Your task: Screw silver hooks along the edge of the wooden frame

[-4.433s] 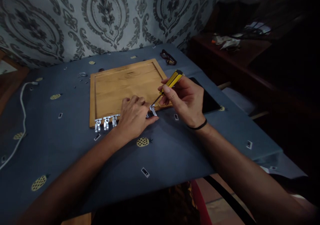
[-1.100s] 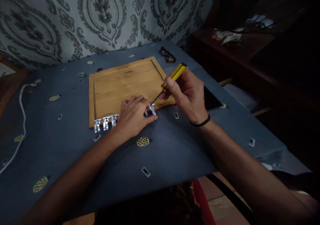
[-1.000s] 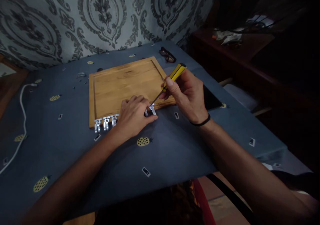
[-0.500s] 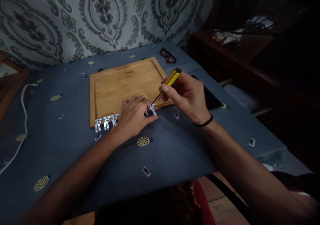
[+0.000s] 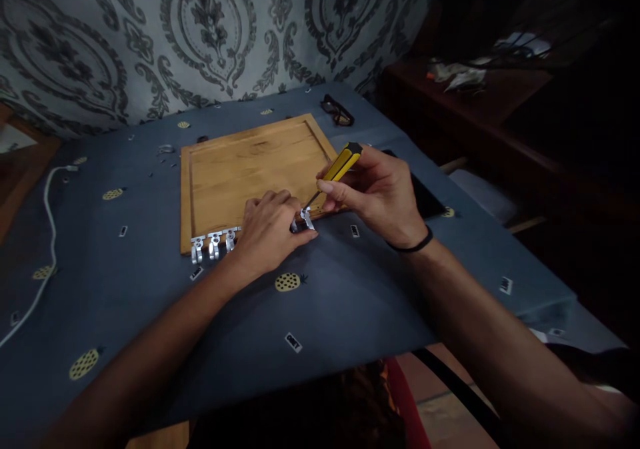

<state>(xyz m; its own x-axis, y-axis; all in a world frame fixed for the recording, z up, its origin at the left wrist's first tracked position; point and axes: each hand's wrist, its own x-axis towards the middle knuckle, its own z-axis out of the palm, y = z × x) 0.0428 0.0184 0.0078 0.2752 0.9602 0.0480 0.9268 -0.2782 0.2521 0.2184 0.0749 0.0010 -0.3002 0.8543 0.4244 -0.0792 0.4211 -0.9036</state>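
A wooden board [image 5: 240, 169] lies flat on a blue cloth. Along its near edge sit several small metal hooks [image 5: 213, 244]. My left hand [image 5: 267, 232] is closed over the board's near edge and pinches one metal hook [image 5: 307, 218] at its right end. My right hand [image 5: 377, 192] grips a yellow-and-black screwdriver [image 5: 339, 166], tilted, with its tip down at that hook.
Black glasses [image 5: 337, 110] lie past the board's far right corner. A dark flat slab [image 5: 425, 196] rests right of my right hand. A white cable [image 5: 47, 216] runs along the left. Small metal parts [image 5: 165, 150] lie left of the board. A dark wooden sideboard [image 5: 475, 102] stands at right.
The screwdriver handle has dropped lower and turned in my right hand, its tip staying on the hook. My left hand has kept its place on the hook.
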